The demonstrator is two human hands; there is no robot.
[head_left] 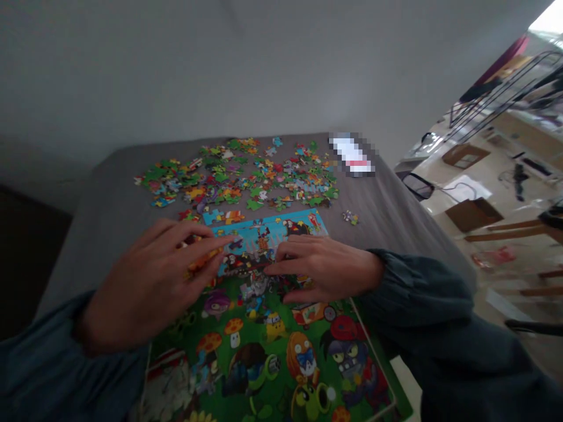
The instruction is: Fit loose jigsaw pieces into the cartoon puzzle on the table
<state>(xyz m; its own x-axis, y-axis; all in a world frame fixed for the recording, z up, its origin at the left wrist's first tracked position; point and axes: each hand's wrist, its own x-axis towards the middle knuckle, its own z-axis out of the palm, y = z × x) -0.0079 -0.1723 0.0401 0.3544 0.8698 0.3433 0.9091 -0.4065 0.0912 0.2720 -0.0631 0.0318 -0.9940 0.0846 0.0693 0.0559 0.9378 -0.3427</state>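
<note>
Head camera shows me, from far away, a bright puzzle [264,340] lying right under both hands. The left hand [152,281] is over its left side — I can't tell if it pinches a piece. The right hand [325,264] is over the middle, thumb and pointing finger apart. Loose pieces [270,170] lie past the puzzle on the gray cloth [396,223] — near a phone [352,155].
</note>
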